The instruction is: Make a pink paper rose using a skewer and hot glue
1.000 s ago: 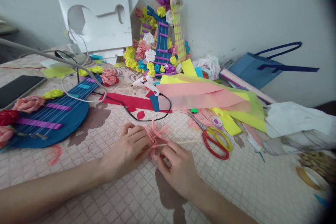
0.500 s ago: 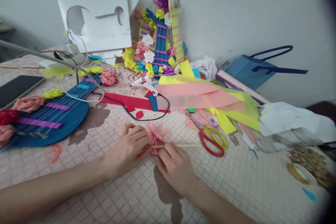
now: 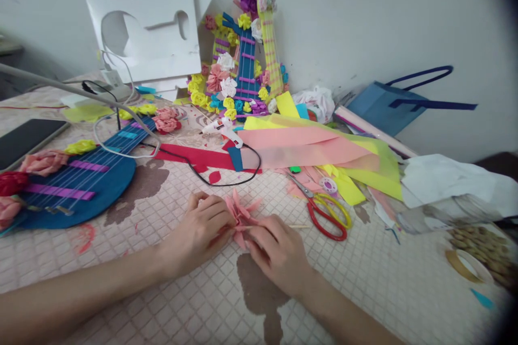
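A pink paper flower (image 3: 242,215) with pointed petals is held between my two hands, just above the patterned tablecloth (image 3: 194,302). My left hand (image 3: 208,225) pinches it from the left, its fingertips partly hidden by petals. On the other side my right hand (image 3: 277,253) is closed, with fingers and thumb at the flower's right edge. A thin wooden stick (image 3: 298,226) pokes out to the right past my right hand; its other end is hidden. Scissors (image 3: 324,215) with red and yellow handles lie to the right of that hand.
A white glue gun (image 3: 222,128) with a black cord lies beyond the hands, beside pink crepe paper (image 3: 291,145). At left rests a blue paper guitar (image 3: 109,183) with flowers. Flower-covered guitars (image 3: 245,64) lean on the wall. A tape roll (image 3: 469,267) is at right.
My right hand has shifted slightly right, away from my left, showing more of the flower's petals. Less of the stick now shows beyond my right hand. My left hand has barely moved.
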Tool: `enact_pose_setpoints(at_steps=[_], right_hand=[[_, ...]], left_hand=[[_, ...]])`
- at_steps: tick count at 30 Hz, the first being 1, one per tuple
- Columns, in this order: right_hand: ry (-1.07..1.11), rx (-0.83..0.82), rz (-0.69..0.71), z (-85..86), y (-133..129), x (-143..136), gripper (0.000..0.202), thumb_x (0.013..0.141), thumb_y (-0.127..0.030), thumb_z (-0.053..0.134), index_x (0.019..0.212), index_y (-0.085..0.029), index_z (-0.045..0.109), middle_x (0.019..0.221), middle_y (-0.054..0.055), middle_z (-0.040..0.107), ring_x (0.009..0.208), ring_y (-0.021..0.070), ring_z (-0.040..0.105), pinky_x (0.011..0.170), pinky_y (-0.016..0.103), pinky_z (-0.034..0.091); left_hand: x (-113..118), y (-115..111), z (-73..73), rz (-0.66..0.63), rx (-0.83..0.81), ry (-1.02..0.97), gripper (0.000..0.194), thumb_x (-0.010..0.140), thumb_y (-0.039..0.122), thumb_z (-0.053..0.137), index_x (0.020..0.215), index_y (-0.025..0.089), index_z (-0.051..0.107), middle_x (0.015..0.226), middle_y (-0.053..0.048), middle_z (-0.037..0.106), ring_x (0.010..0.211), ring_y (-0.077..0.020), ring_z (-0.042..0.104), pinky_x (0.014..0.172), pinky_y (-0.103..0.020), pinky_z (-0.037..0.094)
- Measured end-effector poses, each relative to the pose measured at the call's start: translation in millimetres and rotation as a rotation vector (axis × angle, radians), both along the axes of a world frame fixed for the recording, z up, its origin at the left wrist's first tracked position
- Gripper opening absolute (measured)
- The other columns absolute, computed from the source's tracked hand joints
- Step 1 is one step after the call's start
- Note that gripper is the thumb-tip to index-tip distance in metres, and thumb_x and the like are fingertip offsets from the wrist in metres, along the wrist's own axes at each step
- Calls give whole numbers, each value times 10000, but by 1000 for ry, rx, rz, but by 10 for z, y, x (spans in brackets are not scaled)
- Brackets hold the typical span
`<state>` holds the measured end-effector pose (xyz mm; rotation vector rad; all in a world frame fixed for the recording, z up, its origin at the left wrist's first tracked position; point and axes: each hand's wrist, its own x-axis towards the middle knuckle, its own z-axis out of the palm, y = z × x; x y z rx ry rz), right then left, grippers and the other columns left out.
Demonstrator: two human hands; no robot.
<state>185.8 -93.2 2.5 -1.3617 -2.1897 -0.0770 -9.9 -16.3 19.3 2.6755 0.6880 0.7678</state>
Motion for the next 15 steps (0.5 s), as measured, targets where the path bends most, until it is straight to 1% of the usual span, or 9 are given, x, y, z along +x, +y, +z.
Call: enact_pose_setpoints(at_steps=[2, 5, 10, 13, 15], right_hand=[[-14, 24, -5, 32, 37, 7, 129, 909, -202, 474, 877, -176, 597, 866, 56, 580, 790, 170, 518, 676, 305, 451], [-72, 17, 32, 51, 106, 12, 158, 922, -194, 459, 853, -166, 598, 868, 67, 573, 809, 185, 491, 715, 329, 446], [-137, -3, 82, 18, 169, 18, 162, 919, -162, 467, 806, -161, 584, 878, 61, 575, 829, 193, 480, 719, 340, 419], [-158, 10, 104, -3, 171, 26, 158, 922, -158, 469, 816, -157, 587, 885, 61, 581, 842, 192, 477, 724, 337, 411], [-164, 22, 101, -12, 163, 33, 160, 927, -164, 467, 826, -155, 591, 888, 64, 581, 835, 190, 470, 727, 334, 407]], left_hand=[[4, -3, 5, -1, 1, -7, 115, 895, 175, 488, 808, 183, 563, 785, 1, 623, 834, -169, 523, 839, -374, 290], [8, -10, 15, -5, -17, -11, 103, 890, 158, 492, 816, 185, 558, 794, 3, 622, 842, -173, 519, 842, -382, 285], [0, -21, 5, -7, -33, 2, 92, 877, 138, 502, 819, 186, 555, 801, 11, 613, 848, -174, 518, 850, -392, 281], [-2, -29, -12, -7, -21, 4, 83, 859, 123, 527, 867, 195, 567, 860, 2, 619, 907, -187, 517, 871, -400, 278], [1, -35, -18, -11, 11, 2, 123, 846, 109, 544, 912, 209, 574, 920, -4, 626, 965, -199, 508, 894, -412, 266]])
